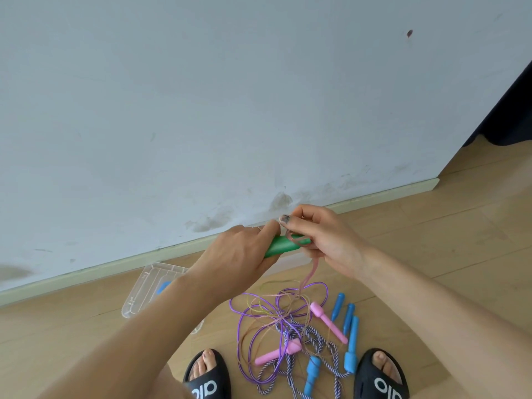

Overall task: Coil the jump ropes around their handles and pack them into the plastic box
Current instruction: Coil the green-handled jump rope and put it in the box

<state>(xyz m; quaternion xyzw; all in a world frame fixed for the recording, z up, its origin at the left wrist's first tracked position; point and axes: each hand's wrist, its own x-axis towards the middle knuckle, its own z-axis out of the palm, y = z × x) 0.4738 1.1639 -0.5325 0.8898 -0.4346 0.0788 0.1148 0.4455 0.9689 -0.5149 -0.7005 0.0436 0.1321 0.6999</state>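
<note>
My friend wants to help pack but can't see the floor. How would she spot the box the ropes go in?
Follow the pale green skirting board along the wall to the wooden floor just in front of it, left of the tangled ropes. The plastic box lies there, partly hidden behind the left forearm. It is the only clear, see-through thing; everything near it is brightly coloured.

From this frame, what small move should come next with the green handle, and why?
Probably another turn of the pinkish rope around the green handle. The left hand grips the handle, the right hand holds a loop at its end, and most of the rope hangs down to the tangle on the floor, so coiling looks barely begun.
</note>
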